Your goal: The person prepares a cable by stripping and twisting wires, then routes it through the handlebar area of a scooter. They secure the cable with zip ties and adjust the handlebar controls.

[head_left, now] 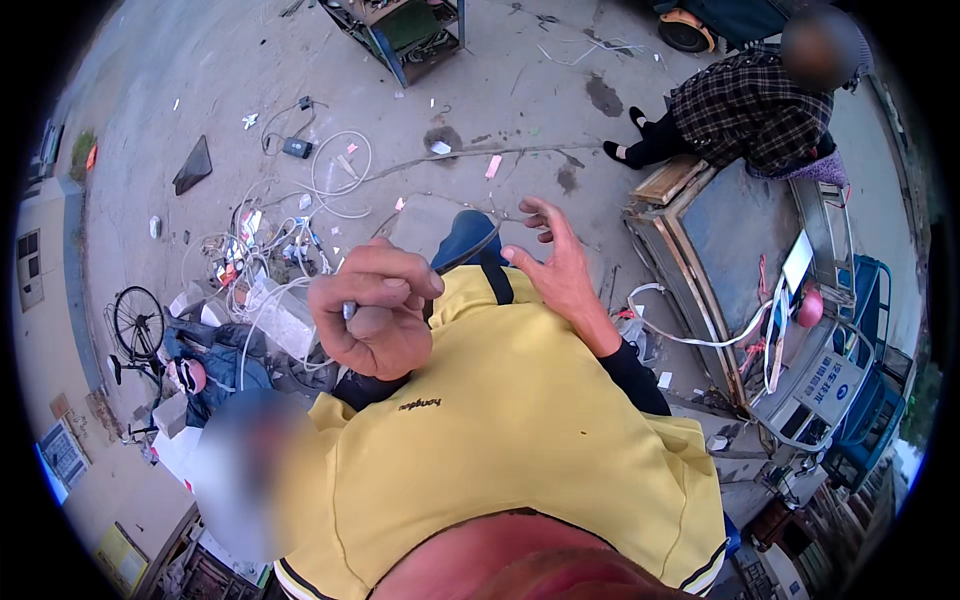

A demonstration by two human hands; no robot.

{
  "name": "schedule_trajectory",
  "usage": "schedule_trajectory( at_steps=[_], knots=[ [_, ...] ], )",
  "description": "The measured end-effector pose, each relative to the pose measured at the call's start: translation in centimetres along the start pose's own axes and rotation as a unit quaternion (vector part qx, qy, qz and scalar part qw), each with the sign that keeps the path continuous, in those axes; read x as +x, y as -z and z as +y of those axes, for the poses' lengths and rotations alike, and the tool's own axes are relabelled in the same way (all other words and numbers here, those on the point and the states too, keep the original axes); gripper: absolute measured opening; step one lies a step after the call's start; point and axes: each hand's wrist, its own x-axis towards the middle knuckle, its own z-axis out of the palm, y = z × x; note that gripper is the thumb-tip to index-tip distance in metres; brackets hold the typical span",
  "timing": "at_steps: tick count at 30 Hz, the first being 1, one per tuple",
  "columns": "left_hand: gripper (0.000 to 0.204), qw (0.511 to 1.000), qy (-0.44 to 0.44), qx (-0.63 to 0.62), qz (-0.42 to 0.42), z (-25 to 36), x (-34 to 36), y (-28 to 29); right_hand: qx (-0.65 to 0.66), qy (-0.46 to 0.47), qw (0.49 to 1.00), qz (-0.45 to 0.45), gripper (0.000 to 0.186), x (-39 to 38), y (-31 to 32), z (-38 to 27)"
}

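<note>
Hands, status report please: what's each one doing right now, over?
Left hand fisted, fingers shut on small metal piece. Right hand open, empty. Tangled white cables on ground beyond.

I see my left hand [375, 320] in the middle, closed around a small thin tool [349, 311]. My right hand [558, 265] is just beside it on the right. Both are above my lap. On the ground to the left lies a pile of cables [270, 250], and a bicycle [138, 330] lies further left. To the right is a big flat machine [760, 290]. Behind it sits another person [750, 105]. A metal frame [405, 35] stands far ahead.
</note>
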Motion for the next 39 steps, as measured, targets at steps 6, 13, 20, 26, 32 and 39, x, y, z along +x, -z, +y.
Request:
schedule_trajectory(
  at_steps=[6,13,20,26,32,39],
  knots=[
    [0.016,0.997,-0.016,-0.052,-0.051,-9.7,6.2,-2.5,-0.064,0.083,0.994,0.019,0.047,11.5,0.2,3.4],
    [0.026,0.985,-0.126,-0.069,0.094,-24.8,15.5,0.7,-0.101,0.2,0.973,0.06,0.018,30.7,2.6,13.0],
    [0.036,0.986,-0.122,0.068,0.095,-37.5,28.2,-1.9,-0.019,0.15,0.978,0.141,0.019,44.4,8.6,16.8],
    [0.039,0.971,-0.027,0.178,0.155,-50.1,33.5,-5.4,-0.031,0.186,0.978,0.087,0.011,56.9,15.3,22.2],
    [0.037,0.938,0.137,0.045,0.316,-61.2,40.2,-9.5,-0.003,0.249,0.968,0.012,0.011,74.3,21.7,24.3],
    [0.029,0.919,0.146,0.122,0.345,-68.7,46.5,-10.5,-0.01,0.231,0.967,-0.103,0.01,88.7,25.4,23.8]
  ],
)
